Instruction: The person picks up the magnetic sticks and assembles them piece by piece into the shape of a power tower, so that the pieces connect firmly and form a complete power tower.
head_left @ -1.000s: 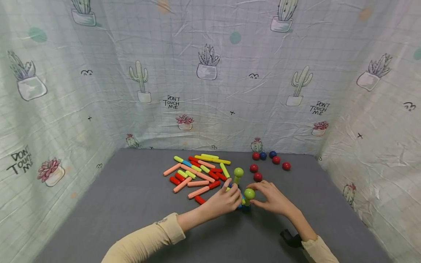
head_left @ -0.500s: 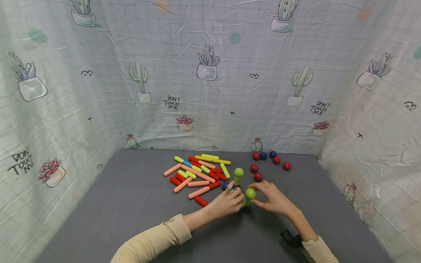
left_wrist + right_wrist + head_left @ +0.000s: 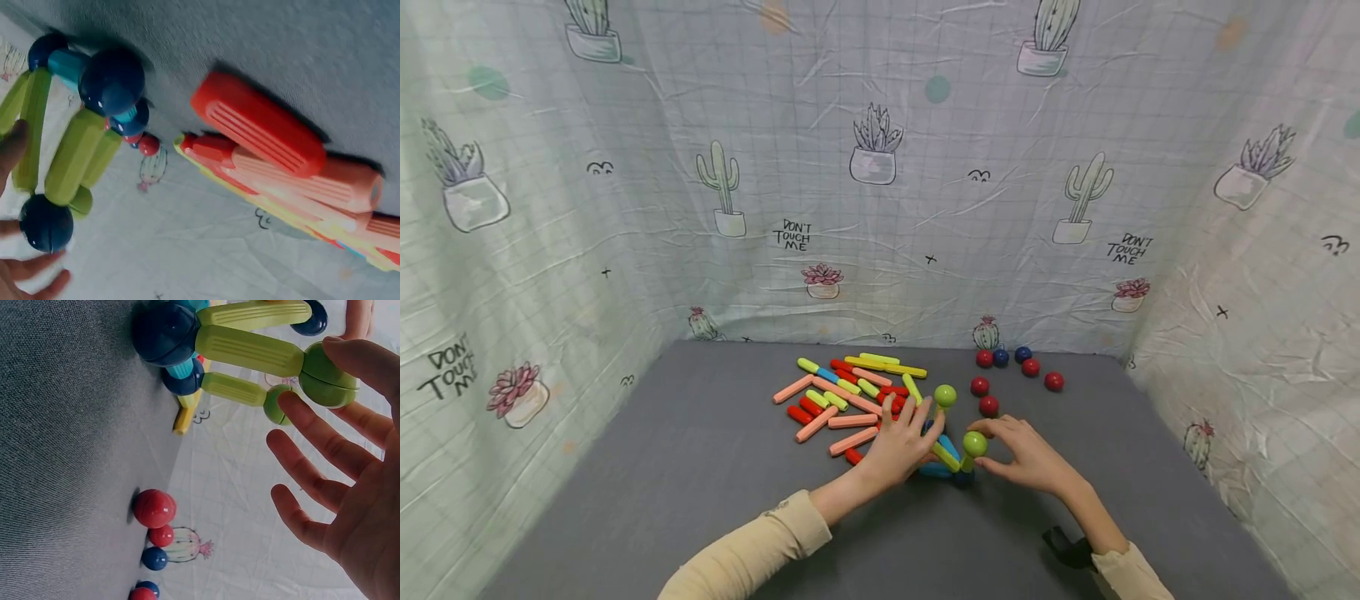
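- left hand (image 3: 891,450) spread loose by a dark blue ball (image 3: 47,223), can't tell if touching
- right hand (image 3: 1030,457) pinches a green ball (image 3: 975,444)
- stick frame (image 3: 946,457) between them on the table (image 3: 700,475); best keep it steady, press softly

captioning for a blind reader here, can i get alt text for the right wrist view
The right hand pinches a green ball atop a green rod, which joins a dark blue ball on a gray table. Beyond are loose red balls, loose blue balls and a cactus-print sheet. The picture is turned sideways.
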{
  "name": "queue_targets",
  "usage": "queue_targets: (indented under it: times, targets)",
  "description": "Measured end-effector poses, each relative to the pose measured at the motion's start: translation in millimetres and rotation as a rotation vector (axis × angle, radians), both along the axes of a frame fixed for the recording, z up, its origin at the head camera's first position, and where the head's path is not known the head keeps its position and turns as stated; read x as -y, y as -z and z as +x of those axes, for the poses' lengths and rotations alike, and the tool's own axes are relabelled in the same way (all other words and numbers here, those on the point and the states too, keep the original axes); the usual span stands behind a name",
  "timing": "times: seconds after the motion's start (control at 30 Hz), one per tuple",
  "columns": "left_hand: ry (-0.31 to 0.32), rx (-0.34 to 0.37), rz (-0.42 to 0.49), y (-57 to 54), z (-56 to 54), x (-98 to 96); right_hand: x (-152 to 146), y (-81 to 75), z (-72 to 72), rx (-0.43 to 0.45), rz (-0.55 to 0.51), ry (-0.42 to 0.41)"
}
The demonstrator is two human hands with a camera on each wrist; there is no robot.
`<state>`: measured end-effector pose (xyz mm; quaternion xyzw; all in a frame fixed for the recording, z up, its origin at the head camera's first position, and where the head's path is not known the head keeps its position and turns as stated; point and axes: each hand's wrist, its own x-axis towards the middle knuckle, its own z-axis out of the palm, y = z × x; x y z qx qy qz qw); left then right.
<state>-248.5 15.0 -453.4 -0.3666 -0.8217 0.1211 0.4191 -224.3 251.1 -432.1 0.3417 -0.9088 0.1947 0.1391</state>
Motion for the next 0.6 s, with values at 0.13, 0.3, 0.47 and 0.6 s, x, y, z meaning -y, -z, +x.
queue_targets:
  times: [0.13,0.3,0.47,0.6]
  targets:
    - [-0.106,0.127,0.117,0.0,0.6,4.6,0.6,0.2,-0.2,-0.006,0.002,-0.005]
    - [-0.112,0.153,0.143,5.6,-1.7,5.7,1.3,-0.6,-0.4,0.007,0.002,-0.008]
    - [-0.074,0.156,0.117,7.5,-3.3,8.3,3.2,-0.5,-0.7,0.011,-0.005,-0.005]
    - [0.011,0.201,0.133,9.4,-3.3,13.7,4.8,-0.8,-0.9,0.036,-0.019,-0.010]
